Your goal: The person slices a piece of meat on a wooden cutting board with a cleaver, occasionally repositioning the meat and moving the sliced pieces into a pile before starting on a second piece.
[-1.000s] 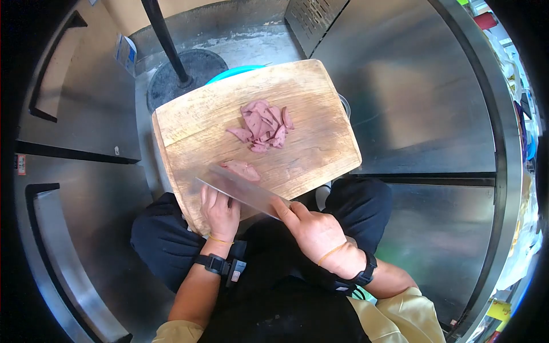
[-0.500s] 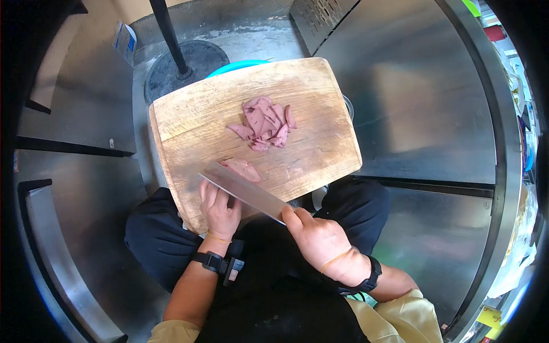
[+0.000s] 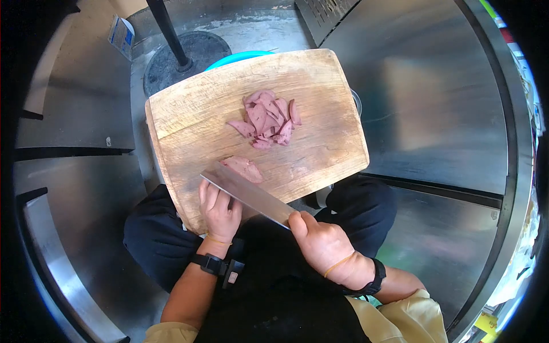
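Note:
My right hand [image 3: 329,246] grips a wide-bladed kitchen knife [image 3: 251,195], its blade slanting up and left over the near part of a wooden cutting board [image 3: 189,126]. My left hand [image 3: 220,212] rests at the board's near left, fingers together and bent against the blade's near side. Whatever lies under those fingertips is hidden by the blade. Just beyond the blade lies a flat pink slice of meat [image 3: 245,168]. Farther up the board sits a loose heap of pinkish-brown meat slices [image 3: 266,119], apart from the knife.
The board lies over my knees [image 3: 366,208]. A blue rim [image 3: 240,58] shows behind it, near a black pole on a round base [image 3: 189,57]. Stainless steel cabinets [image 3: 429,103] stand close on the right, and metal panels [image 3: 74,211] on the left.
The view has shifted slightly, and the board appears a little farther up and right. Both hands and the knife keep nearly the same pose; the meat is arranged as before.

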`<state>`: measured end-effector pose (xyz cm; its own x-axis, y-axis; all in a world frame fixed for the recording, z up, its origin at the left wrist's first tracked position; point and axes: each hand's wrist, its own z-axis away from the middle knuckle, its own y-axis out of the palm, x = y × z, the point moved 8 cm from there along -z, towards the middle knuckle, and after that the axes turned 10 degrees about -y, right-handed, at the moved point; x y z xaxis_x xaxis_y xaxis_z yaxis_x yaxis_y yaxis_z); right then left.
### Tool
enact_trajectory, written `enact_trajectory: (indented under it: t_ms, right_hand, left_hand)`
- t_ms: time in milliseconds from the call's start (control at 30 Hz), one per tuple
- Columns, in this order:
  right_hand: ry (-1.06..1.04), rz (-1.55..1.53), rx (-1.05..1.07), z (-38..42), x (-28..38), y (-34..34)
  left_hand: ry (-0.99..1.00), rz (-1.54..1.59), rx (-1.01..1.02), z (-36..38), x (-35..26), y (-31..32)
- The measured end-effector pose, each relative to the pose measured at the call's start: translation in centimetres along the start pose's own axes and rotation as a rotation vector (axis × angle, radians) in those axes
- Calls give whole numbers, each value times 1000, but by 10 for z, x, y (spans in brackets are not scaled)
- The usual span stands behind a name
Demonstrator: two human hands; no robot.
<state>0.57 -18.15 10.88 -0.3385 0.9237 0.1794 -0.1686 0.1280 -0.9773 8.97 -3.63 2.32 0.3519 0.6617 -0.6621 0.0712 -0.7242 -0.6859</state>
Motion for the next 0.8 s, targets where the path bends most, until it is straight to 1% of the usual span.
enact_trajectory:
  t_ms: [133,300,600,800]
  right_hand:
    - [-1,-6,-12,0,-1,1]
    - [0,-6,23,6,-1,-4]
    - [-38,-15,45,2,-10,0]
    - [-41,5,30,-7,-9,4]
  left_hand:
    - [-37,30,-1,0,1,0]
    - [-50,52,-6,4,8,3]
    - [-77,90,43,2,8,4]
    - [-48,72,24,-2,2,1]
